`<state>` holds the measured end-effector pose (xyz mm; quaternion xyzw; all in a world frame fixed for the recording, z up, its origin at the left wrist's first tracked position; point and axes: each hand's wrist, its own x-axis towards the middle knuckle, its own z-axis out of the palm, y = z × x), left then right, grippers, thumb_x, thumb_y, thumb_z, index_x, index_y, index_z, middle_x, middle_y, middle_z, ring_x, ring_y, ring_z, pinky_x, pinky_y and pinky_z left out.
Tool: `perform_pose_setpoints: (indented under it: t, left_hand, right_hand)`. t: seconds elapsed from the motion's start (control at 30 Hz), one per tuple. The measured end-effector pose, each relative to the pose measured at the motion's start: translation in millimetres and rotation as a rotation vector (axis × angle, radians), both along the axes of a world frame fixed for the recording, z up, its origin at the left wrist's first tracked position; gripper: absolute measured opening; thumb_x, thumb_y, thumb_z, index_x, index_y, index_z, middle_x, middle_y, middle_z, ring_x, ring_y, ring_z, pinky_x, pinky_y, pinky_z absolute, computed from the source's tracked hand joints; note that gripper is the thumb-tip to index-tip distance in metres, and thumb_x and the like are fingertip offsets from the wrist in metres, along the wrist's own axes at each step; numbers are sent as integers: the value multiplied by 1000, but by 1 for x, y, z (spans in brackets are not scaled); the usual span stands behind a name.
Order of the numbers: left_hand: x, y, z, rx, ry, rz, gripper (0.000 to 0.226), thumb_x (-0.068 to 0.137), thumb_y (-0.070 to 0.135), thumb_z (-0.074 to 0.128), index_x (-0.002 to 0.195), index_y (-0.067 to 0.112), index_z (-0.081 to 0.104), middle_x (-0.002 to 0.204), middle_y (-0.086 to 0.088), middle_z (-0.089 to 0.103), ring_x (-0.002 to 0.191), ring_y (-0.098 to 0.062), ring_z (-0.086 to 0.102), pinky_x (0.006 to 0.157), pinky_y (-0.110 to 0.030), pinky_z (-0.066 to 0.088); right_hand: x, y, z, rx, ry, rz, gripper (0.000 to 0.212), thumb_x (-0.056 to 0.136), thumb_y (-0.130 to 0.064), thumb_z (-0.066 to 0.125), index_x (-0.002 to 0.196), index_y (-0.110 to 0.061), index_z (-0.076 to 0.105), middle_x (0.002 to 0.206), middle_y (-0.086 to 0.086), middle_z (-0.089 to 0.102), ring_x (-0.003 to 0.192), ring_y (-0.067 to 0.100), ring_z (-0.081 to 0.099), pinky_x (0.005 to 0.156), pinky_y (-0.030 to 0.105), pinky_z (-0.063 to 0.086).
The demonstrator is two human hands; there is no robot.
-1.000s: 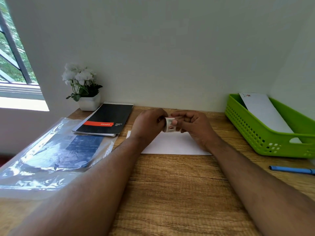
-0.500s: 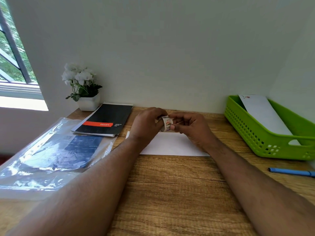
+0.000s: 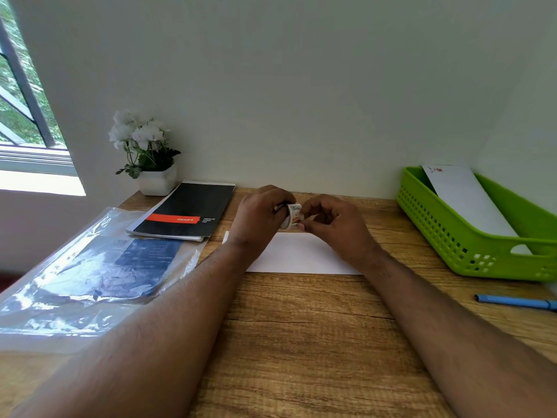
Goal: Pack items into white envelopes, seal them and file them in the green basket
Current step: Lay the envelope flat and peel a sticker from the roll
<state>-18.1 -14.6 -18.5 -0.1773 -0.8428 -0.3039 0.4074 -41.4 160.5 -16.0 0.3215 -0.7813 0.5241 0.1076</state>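
Two hands meet above the flat white paper envelope (image 3: 297, 254) that lies on the brown wooden counter (image 3: 301, 342). The left hand (image 3: 259, 215) has its fingers curled around a small white roll of printed sticker tape (image 3: 292, 216), so its grip is closed on the roll to keep it from turning. The right hand (image 3: 334, 223) pinches the edge of the roll with thumb and fingertip, its grip nearly closed, and I think it is picking at the loose end to peel a piece off. The roll is held right over the envelope, probably so the piece can go straight down to seal it. I cannot tell if the envelope is full or if its flap is shut. To the right of the envelope sits the bright green plastic basket (image 3: 446, 236) with holes in its wall, and one more white envelope (image 3: 464, 200) leans inside it. A blue pen (image 3: 515, 302) lies near the basket. To the left of the envelope are a black spiral notepad with a red stripe (image 3: 184, 214), a shiny clear plastic bag (image 3: 90, 273), and behind them a small white pot of white flowers (image 3: 144, 155).
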Motion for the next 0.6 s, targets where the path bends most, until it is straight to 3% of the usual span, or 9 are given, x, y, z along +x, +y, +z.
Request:
perform_pose_setpoints:
  t: [0.1,0.2,0.4,0.6]
  left_hand:
    - [-1,-1,1,9,-57,-18,13,79,-5,69,89,1,75,85,-8,71,73,-16,65,64,-21,52]
    - [-2,-3,1,4,-161,-34,10,77,-5,70,82,2,76,76,4,62,66,-2,57,62,-4,39]
    - [-4,-5,0,46,-290,-49,15,77,-3,73,89,5,77,79,3,65,66,4,55,60,-2,40]
    - [-5,-5,-1,27,-305,-47,21,78,-2,73,95,8,77,83,4,66,71,-2,58,63,-3,41]
  right_hand:
    - [-1,0,1,109,178,-44,36,77,-20,79,110,-28,67,103,-11,61,87,0,56,66,14,47]
    - [-3,-1,0,112,233,-5,36,80,-21,75,115,-28,67,108,-7,55,97,1,54,69,19,50]
    - [-6,0,-2,105,247,50,25,81,-8,73,104,-16,74,99,-6,60,90,4,58,68,14,48]
    - [-7,1,-4,85,174,76,21,74,-7,79,94,-12,77,92,4,70,81,12,65,68,24,53]
